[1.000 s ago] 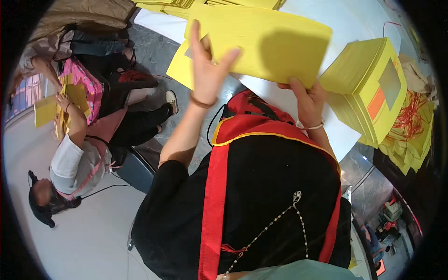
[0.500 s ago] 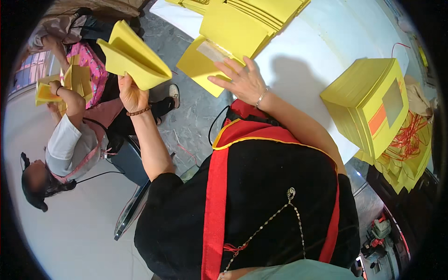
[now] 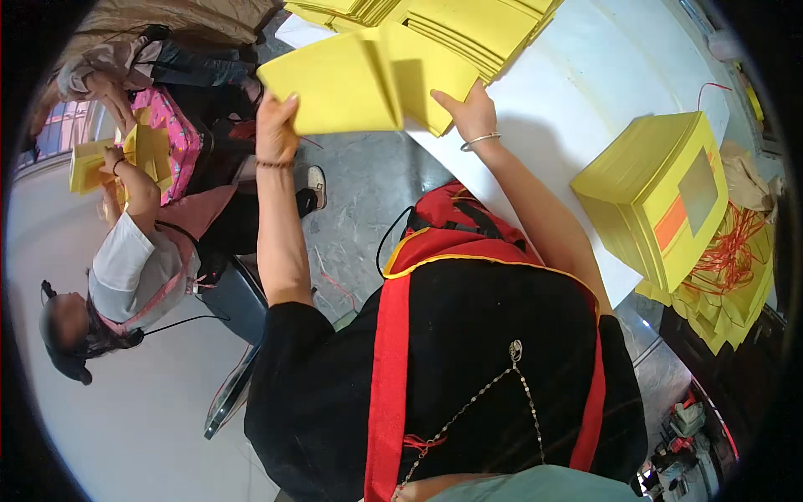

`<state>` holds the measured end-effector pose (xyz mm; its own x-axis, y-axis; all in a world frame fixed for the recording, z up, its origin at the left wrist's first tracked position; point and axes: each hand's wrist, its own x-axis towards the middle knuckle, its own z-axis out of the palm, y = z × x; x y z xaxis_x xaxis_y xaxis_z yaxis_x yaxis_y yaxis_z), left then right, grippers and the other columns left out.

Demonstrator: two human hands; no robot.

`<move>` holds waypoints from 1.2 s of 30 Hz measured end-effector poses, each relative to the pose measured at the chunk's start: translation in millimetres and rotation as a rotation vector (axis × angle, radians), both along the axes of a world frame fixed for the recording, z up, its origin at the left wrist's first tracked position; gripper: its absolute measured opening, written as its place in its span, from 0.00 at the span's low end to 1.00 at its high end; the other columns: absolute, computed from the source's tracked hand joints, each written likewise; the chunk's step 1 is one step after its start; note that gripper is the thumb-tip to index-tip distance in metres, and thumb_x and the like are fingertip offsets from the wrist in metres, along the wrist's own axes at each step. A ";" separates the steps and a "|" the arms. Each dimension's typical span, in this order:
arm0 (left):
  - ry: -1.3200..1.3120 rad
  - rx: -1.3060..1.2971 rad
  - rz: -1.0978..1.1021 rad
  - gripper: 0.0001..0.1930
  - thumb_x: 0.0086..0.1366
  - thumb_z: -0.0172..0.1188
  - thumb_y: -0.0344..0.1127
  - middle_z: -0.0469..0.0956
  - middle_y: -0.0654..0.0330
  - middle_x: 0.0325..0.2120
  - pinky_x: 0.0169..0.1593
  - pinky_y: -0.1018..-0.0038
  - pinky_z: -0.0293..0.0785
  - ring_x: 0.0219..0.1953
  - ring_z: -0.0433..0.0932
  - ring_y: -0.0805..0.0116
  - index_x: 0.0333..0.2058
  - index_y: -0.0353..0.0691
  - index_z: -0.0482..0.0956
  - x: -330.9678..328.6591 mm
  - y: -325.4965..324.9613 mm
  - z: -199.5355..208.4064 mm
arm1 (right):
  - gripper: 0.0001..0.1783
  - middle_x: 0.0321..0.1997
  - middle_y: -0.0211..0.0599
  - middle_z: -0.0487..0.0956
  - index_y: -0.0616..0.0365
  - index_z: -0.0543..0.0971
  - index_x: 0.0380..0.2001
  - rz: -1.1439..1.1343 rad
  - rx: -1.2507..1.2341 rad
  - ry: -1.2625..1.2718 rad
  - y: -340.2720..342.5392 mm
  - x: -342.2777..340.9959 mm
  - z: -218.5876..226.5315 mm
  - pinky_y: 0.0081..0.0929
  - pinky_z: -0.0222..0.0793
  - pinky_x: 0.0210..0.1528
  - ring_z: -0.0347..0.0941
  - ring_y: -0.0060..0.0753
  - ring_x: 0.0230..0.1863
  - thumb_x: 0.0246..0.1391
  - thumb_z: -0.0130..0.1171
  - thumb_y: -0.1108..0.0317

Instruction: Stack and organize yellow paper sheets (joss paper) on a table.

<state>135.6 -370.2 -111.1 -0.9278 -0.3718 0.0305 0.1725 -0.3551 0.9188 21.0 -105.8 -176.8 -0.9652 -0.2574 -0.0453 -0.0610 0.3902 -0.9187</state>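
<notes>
Table [image 3: 594,75], white, fills the upper right; tall yellow stack [image 3: 640,155] stands on it, layered yellow pile [image 3: 493,29] at the far side. Folded yellow piece [image 3: 335,92] has swung in from the left, now beside a second yellow piece [image 3: 418,71]; contact unclear. Both hands thus engaged. Left hand [image 3: 276,134] pinches the folded piece's lower left, forearm running straight out. Right hand [image 3: 474,113], spread half a second ago, now closed, thumb over the second piece, fingers mostly hidden.
</notes>
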 end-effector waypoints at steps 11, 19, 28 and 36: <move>-0.309 -0.575 -0.420 0.19 0.55 0.60 0.32 0.77 0.59 0.37 0.42 0.78 0.70 0.36 0.74 0.73 0.46 0.33 0.71 -113.6 27.6 -46.2 | 0.25 0.39 0.46 0.76 0.60 0.62 0.52 0.064 -0.404 -0.207 13.9 -12.6 -32.8 0.29 0.73 0.34 0.76 0.36 0.37 0.49 0.50 0.75; -0.229 -0.967 -0.128 0.25 0.51 0.63 0.38 0.77 0.52 0.39 0.44 0.73 0.71 0.41 0.77 0.63 0.49 0.41 0.71 -126.6 39.9 -65.1 | 0.21 0.39 0.38 0.75 0.63 0.61 0.53 0.066 -0.504 -0.241 16.9 -8.9 -27.6 0.17 0.70 0.29 0.74 0.24 0.32 0.54 0.45 0.76; -0.230 -1.179 0.080 0.25 0.48 0.64 0.42 0.77 0.49 0.35 0.41 0.65 0.71 0.37 0.76 0.54 0.46 0.44 0.73 -115.1 59.9 -71.6 | 0.28 0.38 0.43 0.72 0.67 0.64 0.48 -0.365 -0.461 -0.516 9.0 22.3 12.6 0.24 0.66 0.33 0.68 0.28 0.36 0.53 0.50 0.53; -0.270 -1.249 0.181 0.16 0.49 0.61 0.42 0.76 0.51 0.35 0.42 0.63 0.69 0.39 0.73 0.53 0.36 0.41 0.78 -112.4 73.9 -67.4 | 0.37 0.60 0.53 0.53 0.61 0.52 0.58 -0.177 -0.268 -0.371 -9.6 22.1 -20.0 0.39 0.44 0.62 0.47 0.52 0.61 0.49 0.52 0.57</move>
